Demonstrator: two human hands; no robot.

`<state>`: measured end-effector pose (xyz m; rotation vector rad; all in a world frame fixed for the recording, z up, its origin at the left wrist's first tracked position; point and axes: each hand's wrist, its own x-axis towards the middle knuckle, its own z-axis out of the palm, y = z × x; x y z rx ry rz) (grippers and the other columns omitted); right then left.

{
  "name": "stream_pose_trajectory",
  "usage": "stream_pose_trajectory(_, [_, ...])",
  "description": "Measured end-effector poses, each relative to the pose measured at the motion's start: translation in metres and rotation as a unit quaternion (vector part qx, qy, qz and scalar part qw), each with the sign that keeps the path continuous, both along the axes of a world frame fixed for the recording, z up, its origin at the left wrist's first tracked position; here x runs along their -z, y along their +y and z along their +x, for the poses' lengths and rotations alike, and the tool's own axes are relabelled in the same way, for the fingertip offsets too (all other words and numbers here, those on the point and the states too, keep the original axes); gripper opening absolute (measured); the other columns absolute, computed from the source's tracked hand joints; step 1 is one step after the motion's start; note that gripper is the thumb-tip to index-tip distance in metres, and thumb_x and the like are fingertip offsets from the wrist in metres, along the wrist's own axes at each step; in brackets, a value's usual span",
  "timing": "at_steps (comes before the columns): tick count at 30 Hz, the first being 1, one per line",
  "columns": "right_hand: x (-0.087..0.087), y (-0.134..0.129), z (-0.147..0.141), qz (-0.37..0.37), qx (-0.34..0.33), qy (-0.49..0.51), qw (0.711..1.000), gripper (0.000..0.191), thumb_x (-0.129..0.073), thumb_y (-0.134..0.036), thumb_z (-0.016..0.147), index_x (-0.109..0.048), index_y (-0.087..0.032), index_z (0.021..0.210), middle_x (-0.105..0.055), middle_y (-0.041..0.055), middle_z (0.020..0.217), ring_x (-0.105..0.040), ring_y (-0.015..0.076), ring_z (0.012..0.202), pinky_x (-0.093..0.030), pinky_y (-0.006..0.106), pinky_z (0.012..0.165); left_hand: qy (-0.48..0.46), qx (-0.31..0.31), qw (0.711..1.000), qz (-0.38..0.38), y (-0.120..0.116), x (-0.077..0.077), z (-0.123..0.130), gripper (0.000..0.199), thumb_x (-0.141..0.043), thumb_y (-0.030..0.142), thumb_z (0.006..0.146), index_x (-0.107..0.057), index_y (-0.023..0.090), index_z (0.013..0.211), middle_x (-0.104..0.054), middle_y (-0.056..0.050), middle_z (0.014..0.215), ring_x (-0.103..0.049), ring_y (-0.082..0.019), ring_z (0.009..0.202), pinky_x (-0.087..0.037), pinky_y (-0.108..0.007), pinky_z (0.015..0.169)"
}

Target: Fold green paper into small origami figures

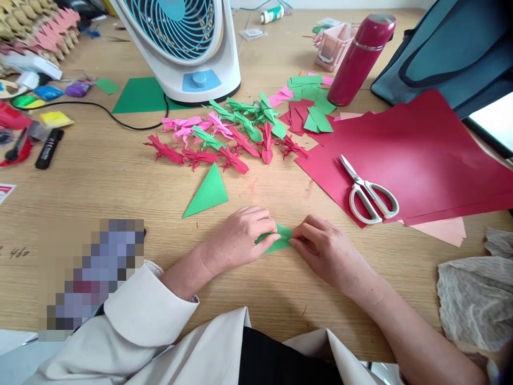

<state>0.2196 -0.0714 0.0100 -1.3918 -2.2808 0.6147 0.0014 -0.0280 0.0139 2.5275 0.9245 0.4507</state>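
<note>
Left hand (243, 235): closing thumb and fingers on the left end of the green paper (284, 232), apparently steadying it; fingers are hiding its folds, so its shape is hard to tell.
Right hand (323, 241): pinching the paper's right end, probably pressing a crease.
Green paper: lying near, between both hands.
Green triangle (209, 193): resting beyond the left hand, conveniently reachable.
Scissors (360, 183): lying right, on red paper (425, 144), seemingly out of the way.

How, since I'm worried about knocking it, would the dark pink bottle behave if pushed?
The dark pink bottle would probably tip if pushed near the top, being tall and narrow. Its round body suggests it could roll once toppled. Its smooth-looking surface may feel slippery.
</note>
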Motion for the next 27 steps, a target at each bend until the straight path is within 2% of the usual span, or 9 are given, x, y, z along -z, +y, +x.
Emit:
stream_pose_trajectory(7, [0.005, 0.001, -0.001, 0.007, 0.031, 0.001, 0.999, 0.015, -0.055, -0.024, 0.094, -0.059, -0.021, 0.079, -0.058, 0.0041, 0.077, -0.053, 0.0167, 0.067, -0.041, 0.031, 0.064, -0.006, -0.048, 0.999, -0.015, -0.001, 0.000, 0.001, 0.007, -0.058, 0.019, 0.091, -0.059, 0.019, 0.085, -0.062, -0.001, 0.085, -0.059, -0.016, 0.082, -0.044, -0.029, 0.073])
stream_pose_trajectory(17, [0.003, 0.005, -0.005, -0.005, 0.053, 0.015, 0.998, 0.010, -0.057, -0.021, 0.092, -0.057, -0.021, 0.082, -0.059, 0.0038, 0.077, -0.054, 0.0167, 0.067, -0.041, 0.031, 0.061, -0.001, -0.077, 0.997, -0.011, 0.001, 0.001, 0.003, 0.007, -0.057, 0.017, 0.090, -0.056, 0.018, 0.084, -0.057, -0.003, 0.091, -0.058, -0.017, 0.085, -0.045, -0.029, 0.074])
stream_pose_trajectory(22, [-0.001, -0.007, 0.004, -0.013, 0.038, 0.032, 0.999, 0.006, -0.050, -0.022, 0.097, -0.057, -0.022, 0.098, -0.059, 0.0051, 0.087, -0.056, 0.0176, 0.071, -0.045, 0.032, 0.064, -0.006, -0.083, 0.996, -0.008, 0.001, 0.003, 0.004, 0.008, -0.057, 0.016, 0.089, -0.055, 0.018, 0.082, -0.056, -0.003, 0.090, -0.057, -0.016, 0.082, -0.045, -0.028, 0.073])
stream_pose_trajectory(24, [0.001, -0.022, 0.014, 0.013, 0.017, 0.008, 1.000, 0.013, -0.047, -0.018, 0.098, -0.057, -0.022, 0.106, -0.060, 0.0083, 0.096, -0.058, 0.0202, 0.081, -0.048, 0.036, 0.073, -0.009, -0.082, 0.997, -0.005, 0.001, 0.004, 0.004, 0.009, -0.056, 0.016, 0.090, -0.055, 0.018, 0.081, -0.056, -0.003, 0.090, -0.057, -0.016, 0.081, -0.045, -0.028, 0.072])
stream_pose_trajectory(27, [0.007, -0.045, 0.031, 0.074, -0.024, -0.048, 0.996, 0.033, -0.047, -0.009, 0.095, -0.053, -0.021, 0.125, -0.060, 0.0123, 0.108, -0.058, 0.0248, 0.094, -0.048, 0.042, 0.083, -0.006, -0.076, 0.997, -0.006, 0.002, 0.005, 0.004, 0.009, -0.055, 0.016, 0.090, -0.055, 0.018, 0.081, -0.056, -0.003, 0.090, -0.057, -0.016, 0.082, -0.045, -0.029, 0.073])
